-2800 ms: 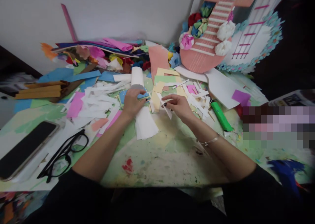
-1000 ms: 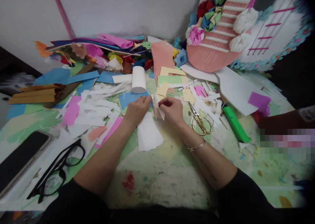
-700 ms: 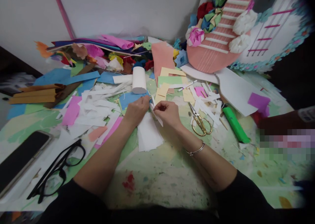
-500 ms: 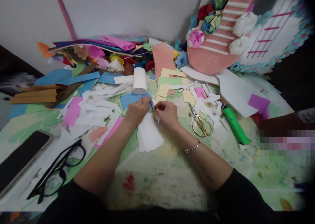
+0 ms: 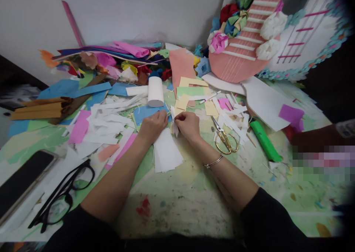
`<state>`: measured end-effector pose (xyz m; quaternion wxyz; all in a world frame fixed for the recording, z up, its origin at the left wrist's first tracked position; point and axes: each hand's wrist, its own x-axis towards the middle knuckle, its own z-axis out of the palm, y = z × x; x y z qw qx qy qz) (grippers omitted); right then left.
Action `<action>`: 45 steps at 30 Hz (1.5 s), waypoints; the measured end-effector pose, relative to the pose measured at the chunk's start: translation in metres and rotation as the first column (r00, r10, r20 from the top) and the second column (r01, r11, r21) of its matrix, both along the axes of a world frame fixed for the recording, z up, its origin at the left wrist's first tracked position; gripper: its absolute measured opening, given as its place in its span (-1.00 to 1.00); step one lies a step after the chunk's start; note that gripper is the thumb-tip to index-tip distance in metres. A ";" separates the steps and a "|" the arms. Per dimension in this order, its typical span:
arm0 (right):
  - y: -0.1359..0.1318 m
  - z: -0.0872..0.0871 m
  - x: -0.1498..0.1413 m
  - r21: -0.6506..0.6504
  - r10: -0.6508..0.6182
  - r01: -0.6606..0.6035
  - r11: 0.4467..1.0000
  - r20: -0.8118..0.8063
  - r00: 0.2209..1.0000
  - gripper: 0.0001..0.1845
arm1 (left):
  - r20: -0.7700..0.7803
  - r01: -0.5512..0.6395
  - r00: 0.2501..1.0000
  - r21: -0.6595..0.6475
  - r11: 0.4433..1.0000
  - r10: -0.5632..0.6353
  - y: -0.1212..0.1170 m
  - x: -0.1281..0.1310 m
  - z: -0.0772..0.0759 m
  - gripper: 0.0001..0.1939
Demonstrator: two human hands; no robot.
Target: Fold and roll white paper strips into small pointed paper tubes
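Observation:
My right hand (image 5: 188,125) pinches a small folded piece of white paper (image 5: 173,123) between thumb and fingertips. Just left of it, my left hand (image 5: 154,126) is closed, knuckles up; whatever its fingers hold is hidden. A fanned stack of white paper (image 5: 168,156) lies below the hands, its top partly covered by my left hand. Behind the left hand is a blue sheet of paper (image 5: 146,113), with a white roll (image 5: 155,92) standing upright at its far edge. Gold-handled scissors (image 5: 226,139) rest to the right of my right hand, blades slightly apart.
White paper strips (image 5: 108,124) are heaped on the left, beside eyeglasses (image 5: 62,196) and a phone (image 5: 24,183). A green wrapped stick-like object (image 5: 265,141) lies right of the scissors. A pink paper guitar shape (image 5: 241,60) with crepe flowers leans at the back right.
The white paper in my right hand has turned and shows more of its face. My left hand has shifted slightly left and down. The whole view has moved a little.

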<state>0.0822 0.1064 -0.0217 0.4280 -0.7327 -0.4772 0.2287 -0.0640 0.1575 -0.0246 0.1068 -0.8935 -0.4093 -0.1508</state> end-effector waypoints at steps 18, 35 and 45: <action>0.004 -0.006 0.001 0.018 0.066 -0.066 0.998 -0.004 0.998 -0.87 | -0.058 0.010 0.998 -0.061 0.998 -0.013 -0.007 0.000 0.007 -0.79; 0.010 0.001 0.015 -0.004 0.262 -0.291 0.957 0.442 0.858 -0.61 | 0.066 -0.019 0.997 -0.146 0.989 0.029 -0.019 -0.001 0.011 -0.67; 0.030 -0.007 0.027 -0.030 0.320 -0.355 0.934 0.512 0.797 -0.59 | 0.101 0.032 0.995 -0.201 0.979 -0.012 -0.019 -0.007 0.012 -0.67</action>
